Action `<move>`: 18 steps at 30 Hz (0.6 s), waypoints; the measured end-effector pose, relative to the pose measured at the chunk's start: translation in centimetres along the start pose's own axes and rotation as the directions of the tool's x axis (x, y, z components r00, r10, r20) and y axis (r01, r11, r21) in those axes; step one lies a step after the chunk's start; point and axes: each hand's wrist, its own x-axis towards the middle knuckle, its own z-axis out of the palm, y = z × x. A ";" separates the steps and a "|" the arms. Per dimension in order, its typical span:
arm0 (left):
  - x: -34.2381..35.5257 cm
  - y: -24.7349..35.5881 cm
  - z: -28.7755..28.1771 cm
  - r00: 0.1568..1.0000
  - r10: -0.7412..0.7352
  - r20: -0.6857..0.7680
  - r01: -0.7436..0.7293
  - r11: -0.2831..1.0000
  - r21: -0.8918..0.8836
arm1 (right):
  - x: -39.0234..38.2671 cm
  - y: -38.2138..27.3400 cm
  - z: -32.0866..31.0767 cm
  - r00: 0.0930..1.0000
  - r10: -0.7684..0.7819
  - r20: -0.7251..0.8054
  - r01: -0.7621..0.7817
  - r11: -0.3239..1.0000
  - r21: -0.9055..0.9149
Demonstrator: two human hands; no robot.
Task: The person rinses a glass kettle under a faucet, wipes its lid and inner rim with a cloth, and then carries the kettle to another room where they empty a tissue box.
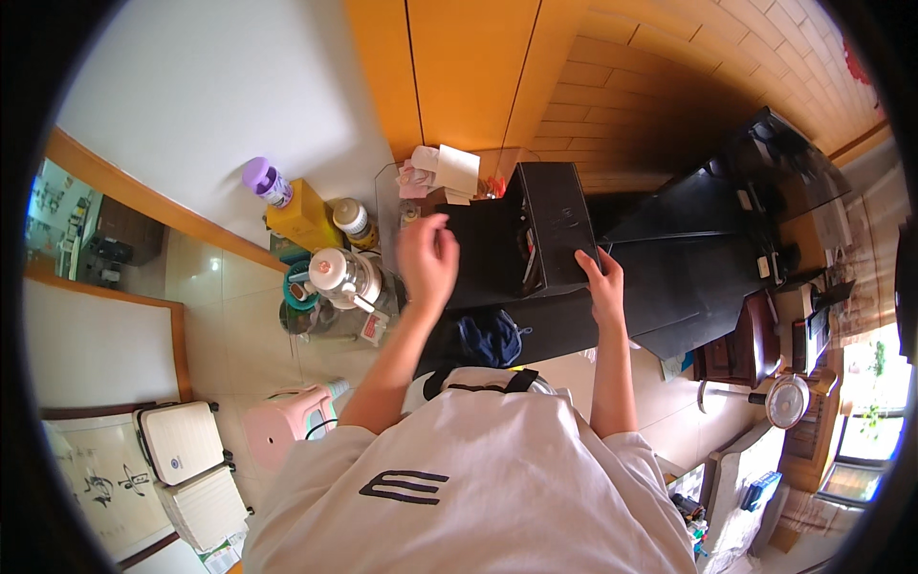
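A black box (562, 225) stands on the dark tabletop, its open side turned to the left with some small items showing inside. At its near right corner, my right hand (602, 282) grips the box, thumb on the front face. To the left of the box, my left hand (428, 263) is raised, with its fingers loosely bent and apart and nothing seen in them. Beneath and beside that hand is a flat black surface (478, 263), possibly a lid or part of the table. A dark blue cloth pouch (490, 338) lies near the table's front edge.
On the left, a side table holds a white kettle (337, 272), a lidded jar (352, 220), a yellow box (304, 215) and a purple-capped bottle (266, 180). Papers (457, 170) lie behind my left hand. A television (779, 158) stands far right; a pink stool (287, 426) is lower left.
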 end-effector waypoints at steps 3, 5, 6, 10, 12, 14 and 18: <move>-4.4 3.2 4.1 0.929 -0.257 0.267 0.329 0.904 -0.272 | -0.1 -0.7 0.4 1.000 0.026 0.002 -0.026 1.000 -0.007; -6.5 3.4 7.9 0.566 -0.507 0.650 0.820 0.428 -0.380 | 0.2 0.0 0.1 0.999 0.043 0.022 -0.044 0.999 0.019; -6.4 4.0 8.4 0.486 -0.553 0.677 0.872 0.356 -0.335 | 0.3 0.0 0.0 0.999 0.051 0.018 -0.052 0.999 0.017; -4.5 5.5 8.4 0.267 -0.611 0.745 0.963 0.190 -0.189 | 0.2 0.0 -0.2 0.998 0.057 -0.010 -0.057 0.998 0.028; -4.7 5.3 8.6 0.276 -0.622 0.732 0.959 0.228 -0.167 | 0.4 0.3 -0.2 0.998 0.069 -0.010 -0.069 0.998 0.012; -6.4 3.7 10.8 0.337 -0.650 0.681 0.935 0.319 -0.158 | 0.7 0.0 0.1 0.998 0.068 0.002 -0.068 0.998 0.013; -7.5 5.6 11.7 0.660 -0.471 0.585 0.748 0.487 -0.452 | 0.2 -0.4 0.4 0.998 0.070 -0.001 -0.070 0.997 0.016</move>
